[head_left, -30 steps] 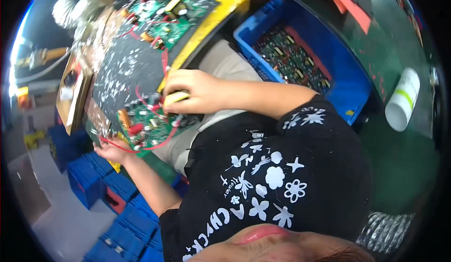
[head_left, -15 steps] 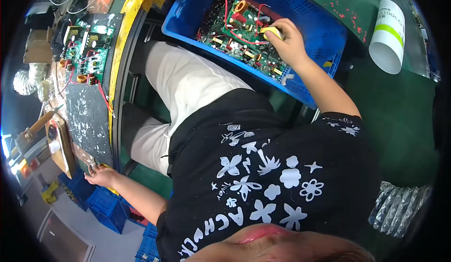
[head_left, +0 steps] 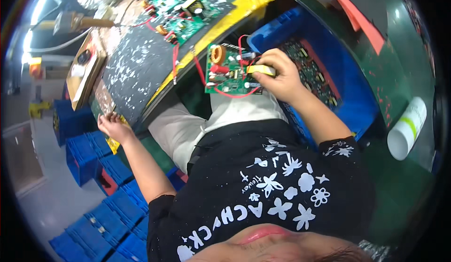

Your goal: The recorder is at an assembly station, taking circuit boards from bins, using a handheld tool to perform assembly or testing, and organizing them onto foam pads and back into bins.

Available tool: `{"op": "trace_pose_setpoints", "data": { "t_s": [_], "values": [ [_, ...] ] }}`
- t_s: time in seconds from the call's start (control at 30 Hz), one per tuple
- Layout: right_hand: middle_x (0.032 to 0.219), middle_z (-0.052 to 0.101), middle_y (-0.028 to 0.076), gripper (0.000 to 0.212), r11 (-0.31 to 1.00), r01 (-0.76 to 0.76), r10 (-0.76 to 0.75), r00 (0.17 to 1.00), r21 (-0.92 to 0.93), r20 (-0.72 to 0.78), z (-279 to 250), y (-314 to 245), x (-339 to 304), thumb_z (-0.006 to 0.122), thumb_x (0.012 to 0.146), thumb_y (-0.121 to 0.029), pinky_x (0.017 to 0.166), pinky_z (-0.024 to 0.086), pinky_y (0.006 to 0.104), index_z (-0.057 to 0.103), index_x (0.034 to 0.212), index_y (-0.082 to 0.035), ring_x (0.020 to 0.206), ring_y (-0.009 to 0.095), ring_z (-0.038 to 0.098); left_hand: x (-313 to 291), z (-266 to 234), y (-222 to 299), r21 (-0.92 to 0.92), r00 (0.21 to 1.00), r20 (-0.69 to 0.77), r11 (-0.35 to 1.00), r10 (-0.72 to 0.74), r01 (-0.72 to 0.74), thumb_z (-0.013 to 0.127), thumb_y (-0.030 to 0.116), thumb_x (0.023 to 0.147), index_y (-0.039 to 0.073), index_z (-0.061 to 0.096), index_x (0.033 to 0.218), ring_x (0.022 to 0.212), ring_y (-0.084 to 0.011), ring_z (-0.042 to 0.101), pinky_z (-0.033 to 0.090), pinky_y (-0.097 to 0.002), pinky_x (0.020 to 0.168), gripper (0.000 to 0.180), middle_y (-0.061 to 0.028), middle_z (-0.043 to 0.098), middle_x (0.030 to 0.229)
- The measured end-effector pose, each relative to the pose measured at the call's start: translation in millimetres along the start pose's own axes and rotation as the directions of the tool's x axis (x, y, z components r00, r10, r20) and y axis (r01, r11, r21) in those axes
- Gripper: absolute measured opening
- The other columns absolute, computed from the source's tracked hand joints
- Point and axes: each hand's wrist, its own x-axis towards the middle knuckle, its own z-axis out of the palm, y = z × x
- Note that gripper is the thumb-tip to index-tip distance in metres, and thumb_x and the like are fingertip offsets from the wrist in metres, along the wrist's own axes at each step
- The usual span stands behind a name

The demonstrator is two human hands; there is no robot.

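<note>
My right hand [head_left: 283,77] pinches the yellow-topped part of a green circuit board [head_left: 230,81]. The board hangs over my lap, between the bench and the blue crate [head_left: 350,93]. It carries a copper-wound ring coil, red parts and looping red wires. My left hand [head_left: 114,126] rests by the near corner of the bench [head_left: 136,81], its fingers loosely curled and apart, with nothing visible in it. On the bench's dark mat lies another green circuit board [head_left: 181,20], its red wires trailing toward the yellow-taped edge.
More circuit boards [head_left: 310,67] lie in the crate at my right. A soldering iron [head_left: 94,23] stands over the bench's left side, near a wooden tray [head_left: 87,74]. Stacked blue crates [head_left: 101,224] stand on the floor at lower left. A white roll [head_left: 408,129] lies far right.
My right hand has lifted the circuit board out of the blue crate and carried it left toward the bench. The whole view has turned. My left hand stays by the bench corner.
</note>
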Motion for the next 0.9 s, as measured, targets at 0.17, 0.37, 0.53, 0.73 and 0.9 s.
{"op": "trace_pose_setpoints", "data": {
  "t_s": [0.17, 0.37, 0.53, 0.73, 0.9],
  "values": [
    [0.094, 0.059, 0.011, 0.025, 0.995, 0.101, -0.099, 0.963, 0.005, 0.25, 55, -29, 50, 0.074, 0.074, -0.017, 0.076, 0.049, 0.0333, 0.064, 0.093, -0.005, 0.087, 0.026, 0.059, -1, 0, 2, 0.017, 1.0, 0.004, 1.0, 0.004, -0.004, 0.043, 0.021, 0.098, 0.004, 0.04, 0.118, 0.067, -0.0093, 0.046, 0.04, -0.0215, 0.061, 0.026, -0.0045, 0.052, 0.081],
    [0.093, 0.058, 0.012, 0.028, 0.962, 0.275, -0.25, 0.863, 0.009, 0.439, 139, -67, 119, 0.069, 0.078, -0.025, 0.073, 0.05, 0.0371, 0.063, 0.093, -0.003, 0.082, 0.032, 0.061, 2, -7, -2, 0.112, 1.0, 0.025, 0.994, 0.001, -0.004, 0.044, 0.023, 0.097, 0.006, 0.042, 0.119, 0.074, -0.0103, 0.052, 0.042, -0.0234, 0.067, 0.028, -0.0041, 0.055, 0.085],
    [0.098, 0.058, 0.014, 0.034, 0.937, 0.335, -0.239, 0.822, -0.1, 0.517, 200, -69, 158, 0.066, 0.079, -0.032, 0.078, 0.049, 0.0413, 0.064, 0.096, -0.002, 0.087, 0.035, 0.061, -4, 4, 6, 0.143, 0.999, 0.033, 0.989, 0.026, -0.031, 0.042, 0.023, 0.098, 0.005, 0.043, 0.118, 0.073, -0.0091, 0.05, 0.04, -0.0226, 0.064, 0.027, -0.0037, 0.055, 0.085],
    [0.101, 0.056, 0.018, 0.032, 0.928, 0.297, -0.107, 0.791, -0.226, 0.602, 219, -58, 175, 0.064, 0.079, -0.031, 0.084, 0.048, 0.0427, 0.064, 0.094, -0.002, 0.094, 0.036, 0.059, 4, 6, -8, 0.17, 0.998, 0.041, 0.984, 0.041, -0.047, 0.042, 0.023, 0.098, 0.002, 0.04, 0.121, 0.067, -0.0108, 0.05, 0.041, -0.0233, 0.062, 0.031, -0.0051, 0.055, 0.081],
    [0.115, 0.054, 0.016, 0.036, 0.926, 0.373, -0.309, 0.836, -0.058, 0.453, 185, -56, 150, 0.067, 0.078, -0.022, 0.089, 0.047, 0.0407, 0.059, 0.11, -0.007, 0.103, 0.035, 0.056, 3, -3, -4, 0.183, 0.999, 0.049, 0.983, 0.017, -0.026, 0.044, 0.022, 0.097, 0.003, 0.044, 0.118, 0.068, -0.0092, 0.048, 0.04, -0.022, 0.061, 0.029, -0.0036, 0.052, 0.081]
  ]
}}
